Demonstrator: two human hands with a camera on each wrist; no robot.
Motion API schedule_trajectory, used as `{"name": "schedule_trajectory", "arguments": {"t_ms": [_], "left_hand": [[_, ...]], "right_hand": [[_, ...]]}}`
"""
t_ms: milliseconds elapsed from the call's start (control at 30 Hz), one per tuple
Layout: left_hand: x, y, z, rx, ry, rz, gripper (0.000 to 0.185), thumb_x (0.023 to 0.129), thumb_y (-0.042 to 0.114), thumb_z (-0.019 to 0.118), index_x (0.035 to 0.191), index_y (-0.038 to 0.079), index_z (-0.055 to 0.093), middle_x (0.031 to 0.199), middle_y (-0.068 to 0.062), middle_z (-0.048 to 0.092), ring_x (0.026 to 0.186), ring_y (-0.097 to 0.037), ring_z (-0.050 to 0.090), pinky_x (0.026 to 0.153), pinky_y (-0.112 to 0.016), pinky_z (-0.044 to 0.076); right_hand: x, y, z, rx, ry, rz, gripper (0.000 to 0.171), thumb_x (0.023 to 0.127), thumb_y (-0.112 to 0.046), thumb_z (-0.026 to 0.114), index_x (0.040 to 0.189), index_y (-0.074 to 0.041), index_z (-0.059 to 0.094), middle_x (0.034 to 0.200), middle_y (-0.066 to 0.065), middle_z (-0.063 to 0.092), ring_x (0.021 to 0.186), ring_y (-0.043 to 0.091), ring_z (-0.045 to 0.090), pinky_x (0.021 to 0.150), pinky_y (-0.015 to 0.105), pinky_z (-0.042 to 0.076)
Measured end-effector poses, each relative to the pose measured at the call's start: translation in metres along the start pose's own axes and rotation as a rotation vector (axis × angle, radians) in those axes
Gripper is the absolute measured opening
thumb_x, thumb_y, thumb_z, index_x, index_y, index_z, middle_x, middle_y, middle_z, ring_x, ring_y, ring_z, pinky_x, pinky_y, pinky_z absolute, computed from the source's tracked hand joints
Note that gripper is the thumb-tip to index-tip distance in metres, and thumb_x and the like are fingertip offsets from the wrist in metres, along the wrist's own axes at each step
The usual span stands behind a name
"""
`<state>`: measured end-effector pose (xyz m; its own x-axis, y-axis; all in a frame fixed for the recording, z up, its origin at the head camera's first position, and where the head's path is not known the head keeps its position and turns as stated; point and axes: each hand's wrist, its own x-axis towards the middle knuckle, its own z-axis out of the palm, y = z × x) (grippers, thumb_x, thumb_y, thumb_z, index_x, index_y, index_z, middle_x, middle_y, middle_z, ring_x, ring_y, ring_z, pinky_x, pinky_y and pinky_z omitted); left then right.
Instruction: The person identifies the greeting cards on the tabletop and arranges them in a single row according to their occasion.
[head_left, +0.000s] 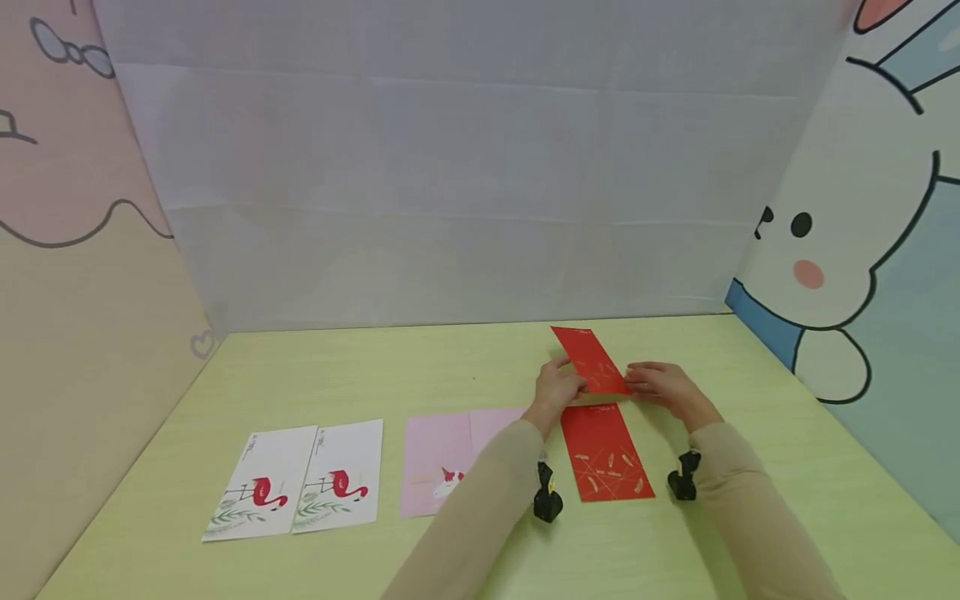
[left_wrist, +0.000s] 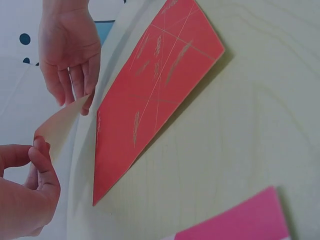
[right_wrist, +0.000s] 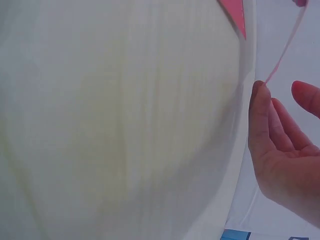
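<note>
Both hands have a red card [head_left: 592,360] with gold print raised over the back right of the table. My left hand [head_left: 557,388] pinches it near its left edge, thumb against finger in the left wrist view, where the card's pale underside [left_wrist: 62,125] shows. My right hand [right_wrist: 285,145] touches the opposite corner with straight fingertips, its thumb held apart from the card. A second red card [head_left: 609,458] with gold lines and feather-like marks lies flat just below, between the forearms.
Two white flamingo cards [head_left: 266,479] [head_left: 341,475] lie side by side on the left of the yellowish table [head_left: 345,375]. Pink cards [head_left: 435,442] with a white animal figure lie in the middle, partly behind the left sleeve [head_left: 480,508]. A pale sheet [head_left: 450,208] hangs behind the table.
</note>
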<state>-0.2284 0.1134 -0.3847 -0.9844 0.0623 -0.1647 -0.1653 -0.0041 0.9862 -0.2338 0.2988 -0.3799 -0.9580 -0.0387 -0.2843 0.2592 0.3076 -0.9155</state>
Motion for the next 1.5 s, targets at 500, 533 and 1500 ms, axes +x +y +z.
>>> {"name": "schedule_trajectory", "arguments": {"t_ms": [500, 533, 1500], "left_hand": [[-0.016, 0.001, 0.005, -0.001, -0.033, 0.054, 0.049, 0.079, -0.003, 0.057, 0.127, 0.003, 0.045, 0.067, -0.006, 0.062, 0.076, -0.031, 0.06, 0.067, -0.033, 0.05], [-0.017, 0.001, 0.005, -0.005, -0.033, 0.052, 0.048, 0.08, -0.003, 0.057, 0.126, 0.003, 0.045, 0.068, -0.005, 0.062, 0.075, -0.03, 0.06, 0.067, -0.034, 0.049], [-0.068, -0.014, 0.037, -0.108, -0.161, -0.011, 0.037, 0.078, 0.0, 0.063, 0.112, 0.01, 0.051, 0.065, -0.004, 0.059, 0.061, -0.025, 0.061, 0.058, -0.034, 0.051]], "right_hand": [[-0.021, -0.001, -0.019, -0.14, 0.039, -0.036, 0.053, 0.091, -0.022, 0.048, 0.13, 0.01, 0.033, 0.126, 0.029, 0.036, 0.092, 0.018, 0.054, 0.088, 0.038, 0.04], [-0.023, -0.001, -0.021, -0.143, 0.034, -0.038, 0.053, 0.091, -0.023, 0.049, 0.13, 0.009, 0.033, 0.126, 0.029, 0.035, 0.093, 0.019, 0.053, 0.088, 0.038, 0.04], [-0.079, 0.027, -0.057, -0.159, -0.025, -0.096, 0.056, 0.091, -0.023, 0.049, 0.123, 0.019, 0.032, 0.109, 0.015, 0.052, 0.083, 0.009, 0.056, 0.075, 0.029, 0.048]]}}
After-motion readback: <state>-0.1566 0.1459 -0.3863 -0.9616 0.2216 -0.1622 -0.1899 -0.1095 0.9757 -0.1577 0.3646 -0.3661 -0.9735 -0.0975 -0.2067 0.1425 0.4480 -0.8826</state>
